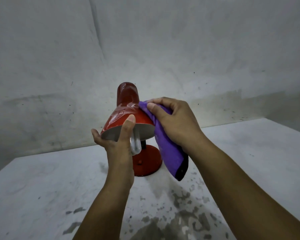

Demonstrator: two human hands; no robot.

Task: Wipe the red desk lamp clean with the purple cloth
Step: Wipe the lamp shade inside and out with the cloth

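The left hand point(115, 144) grips the rim of the lamp's shade point(126, 116), thumb over the red outside and fingers curled beneath the edge. The right hand point(173, 123) clenches the purple cloth point(166, 153) against the shade's right side, thumb and fingertips pinching its upper fold (the rest hangs down to a dark corner). At the frame's centre the red lamp point(128, 108) tilts, its long axis running from upper back down toward the camera, mouth and bulb point(135, 146) facing the viewer. Its round base point(148, 161) sits on the stained white table point(249, 161).
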